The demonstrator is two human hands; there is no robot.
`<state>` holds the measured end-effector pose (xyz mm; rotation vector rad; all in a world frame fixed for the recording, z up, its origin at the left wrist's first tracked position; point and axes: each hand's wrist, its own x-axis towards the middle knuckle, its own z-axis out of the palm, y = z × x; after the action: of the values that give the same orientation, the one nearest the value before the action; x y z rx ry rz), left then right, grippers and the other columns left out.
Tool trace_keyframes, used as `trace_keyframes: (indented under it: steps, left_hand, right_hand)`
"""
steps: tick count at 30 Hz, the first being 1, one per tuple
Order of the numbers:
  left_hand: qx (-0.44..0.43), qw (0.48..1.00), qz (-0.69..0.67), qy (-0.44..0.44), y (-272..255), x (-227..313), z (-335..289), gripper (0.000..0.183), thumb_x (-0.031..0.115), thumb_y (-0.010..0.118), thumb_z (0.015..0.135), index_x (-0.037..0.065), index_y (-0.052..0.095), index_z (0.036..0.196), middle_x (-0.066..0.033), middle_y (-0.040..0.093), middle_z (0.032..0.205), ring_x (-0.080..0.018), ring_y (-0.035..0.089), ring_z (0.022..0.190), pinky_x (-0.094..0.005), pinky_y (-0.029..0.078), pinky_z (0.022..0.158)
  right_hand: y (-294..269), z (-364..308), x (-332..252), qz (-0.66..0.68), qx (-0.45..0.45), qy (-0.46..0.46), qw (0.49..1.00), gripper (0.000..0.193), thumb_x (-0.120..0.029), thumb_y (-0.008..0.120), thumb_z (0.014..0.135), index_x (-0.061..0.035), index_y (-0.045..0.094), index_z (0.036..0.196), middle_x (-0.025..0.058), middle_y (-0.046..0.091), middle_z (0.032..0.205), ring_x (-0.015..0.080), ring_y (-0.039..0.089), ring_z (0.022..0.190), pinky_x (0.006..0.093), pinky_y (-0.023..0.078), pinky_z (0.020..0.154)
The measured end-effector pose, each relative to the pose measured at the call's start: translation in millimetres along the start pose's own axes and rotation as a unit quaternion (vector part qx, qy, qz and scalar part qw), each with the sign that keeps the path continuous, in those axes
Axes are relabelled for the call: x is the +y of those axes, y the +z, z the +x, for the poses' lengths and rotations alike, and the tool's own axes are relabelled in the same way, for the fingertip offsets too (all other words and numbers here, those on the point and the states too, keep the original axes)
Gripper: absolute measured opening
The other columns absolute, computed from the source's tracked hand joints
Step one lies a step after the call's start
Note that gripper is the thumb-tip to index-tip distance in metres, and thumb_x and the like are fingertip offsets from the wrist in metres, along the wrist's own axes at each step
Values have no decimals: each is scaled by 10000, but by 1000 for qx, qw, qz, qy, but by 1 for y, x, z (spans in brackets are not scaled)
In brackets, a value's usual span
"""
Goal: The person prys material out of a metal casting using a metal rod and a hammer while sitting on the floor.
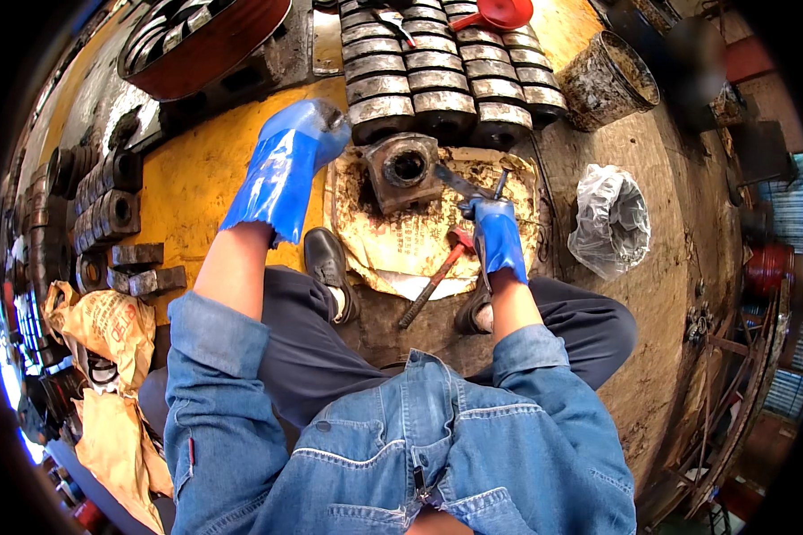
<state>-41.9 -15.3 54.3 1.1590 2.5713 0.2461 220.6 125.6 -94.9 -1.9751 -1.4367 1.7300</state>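
A greasy square metal block with a round hole (404, 168) sits on a stained paper sack (379, 254) between my feet. My left hand (308, 134), in a long blue rubber glove, is up and left of the block, apart from it. Its fingers are curled closed, their tips dark with grease; what they hold, if anything, is hidden. My right hand (492, 223), also blue-gloved, is shut on a flat metal scraper (460, 184), whose blade points at the block's right side. A thin metal rod (503, 183) sticks up beside that hand. Below lies a red-headed hammer (433, 290) with a dark handle.
Rows of similar metal blocks (437, 80) stand ahead, with a red dish (506, 12) on top. A dirty bucket (608, 80) and a clear plastic bag (609, 220) are at right. A large red tub (205, 62), more blocks (107, 205) and brown sacks (107, 334) stand left.
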Motion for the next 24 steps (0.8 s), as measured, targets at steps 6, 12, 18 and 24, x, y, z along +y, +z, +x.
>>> trace_keyframes:
  steps: [6,12,18,24]
  left_hand:
    - [12,1000,-15,-10,0,3,4,340,376,582,862,149,712,1079,-156,691,1064,-349,650,999,-424,521,877]
    - [27,999,-23,-5,4,0,5,335,361,589,853,137,709,1070,-171,690,1031,-357,653,971,-416,516,847]
    - [50,999,-6,-3,7,-8,-3,317,339,601,864,108,711,1052,-166,702,946,-303,689,879,-361,518,782]
    - [39,998,-38,22,8,9,3,338,340,620,868,91,704,1079,-165,709,962,-274,694,871,-352,517,797]
  right_hand:
    - [12,-23,4,-8,24,-41,999,207,-226,598,921,-41,688,939,20,505,581,154,476,490,337,371,441]
    - [0,-10,5,50,39,-29,998,236,-242,603,892,-37,675,985,48,550,637,187,518,509,359,403,444]
    - [-2,-9,6,84,-45,-6,995,186,-182,581,913,-12,654,897,54,559,651,193,533,517,333,453,459]
    - [9,33,51,0,8,-94,996,256,-283,564,947,-45,657,933,68,603,731,177,547,547,316,458,490]
